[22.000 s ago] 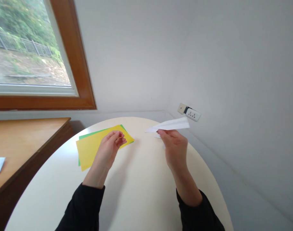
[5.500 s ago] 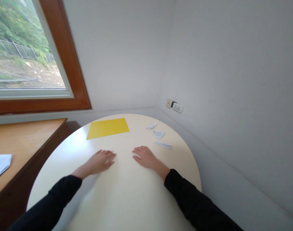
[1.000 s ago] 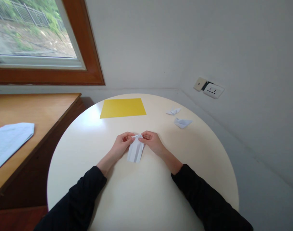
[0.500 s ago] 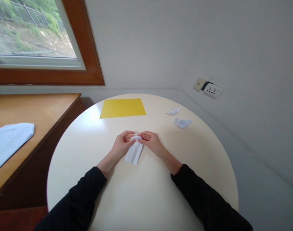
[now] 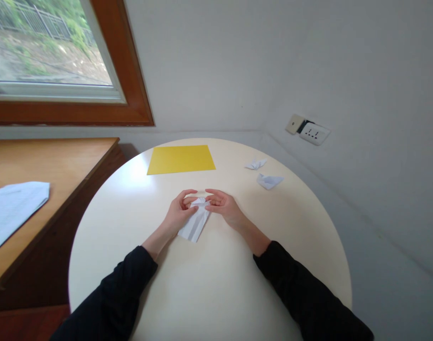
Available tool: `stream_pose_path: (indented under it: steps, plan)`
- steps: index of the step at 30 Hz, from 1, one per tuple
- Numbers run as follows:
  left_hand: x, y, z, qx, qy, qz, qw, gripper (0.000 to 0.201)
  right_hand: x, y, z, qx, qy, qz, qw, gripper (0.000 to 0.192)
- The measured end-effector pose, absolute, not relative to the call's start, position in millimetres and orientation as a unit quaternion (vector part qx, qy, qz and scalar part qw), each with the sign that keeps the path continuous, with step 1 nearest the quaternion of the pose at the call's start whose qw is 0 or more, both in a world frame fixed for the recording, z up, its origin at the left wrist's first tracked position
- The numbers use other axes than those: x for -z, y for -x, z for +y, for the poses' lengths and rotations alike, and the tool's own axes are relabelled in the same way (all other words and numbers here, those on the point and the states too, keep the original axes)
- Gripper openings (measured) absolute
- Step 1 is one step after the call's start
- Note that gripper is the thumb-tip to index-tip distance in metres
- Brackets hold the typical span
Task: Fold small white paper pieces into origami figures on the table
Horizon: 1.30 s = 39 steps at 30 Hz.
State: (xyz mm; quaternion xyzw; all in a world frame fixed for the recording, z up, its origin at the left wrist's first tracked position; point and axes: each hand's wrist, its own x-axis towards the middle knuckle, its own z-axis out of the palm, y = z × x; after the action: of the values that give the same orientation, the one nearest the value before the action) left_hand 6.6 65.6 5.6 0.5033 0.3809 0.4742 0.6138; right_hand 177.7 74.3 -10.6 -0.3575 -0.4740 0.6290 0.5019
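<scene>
Round table (image 5: 223, 293): pale-topped, my landmark here.
Yellow sheet (image 5: 181, 159): flat on the round table, towards its far edge.
Wooden desk (image 5: 67, 154): left of the round table, white papers (image 5: 17, 208) on it.
Window (image 5: 56, 52): beyond the round table, leftward — I see a fence (image 5: 35, 20) outside.
White socket (image 5: 314, 133): on the wall (image 5: 362, 118) beyond the round table, rightward — beside a beige plate (image 5: 294, 124).

Left hand (image 5: 181, 210) and right hand (image 5: 225, 207) flank paper (image 5: 195, 226), only narrow gap between fingertips. Room on table (image 5: 216, 289) between sleeves (image 5: 113, 289), straight up to paper. Beyond hands, yellow sheet (image 5: 181, 160) lies flat; passage between it and folded pieces (image 5: 269, 182) at right. Wall (image 5: 216, 71) stops reach past far edge.
</scene>
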Motion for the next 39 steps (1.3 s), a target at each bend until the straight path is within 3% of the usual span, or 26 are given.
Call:
stream_pose_path:
  steps: [14, 22, 32, 39]
  plan:
    - [-7.0, -3.3, 63.9, -0.403, -0.566, 0.351, 0.628, 0.055, 6.2, -174.1, 70.1, -0.621, 0.369, -0.511, 0.466, 0.032]
    - [-8.8, -4.7, 63.4, -0.403, -0.571, 0.37, 0.612, 0.054, 9.6, -175.4, 72.5, -0.574, 0.398, -0.515, 0.498, 0.022]
    - [-10.8, -5.6, 60.7, -0.416, -0.526, 0.372, 0.642, 0.058, 13.7, -171.0, 71.2, -0.507, 0.382, -0.524, 0.567, 0.026]
    - [-12.6, -5.0, 59.3, -0.416, -0.536, 0.362, 0.64, 0.058, 12.1, -171.5, 71.3, -0.547, 0.375, -0.543, 0.515, 0.035]
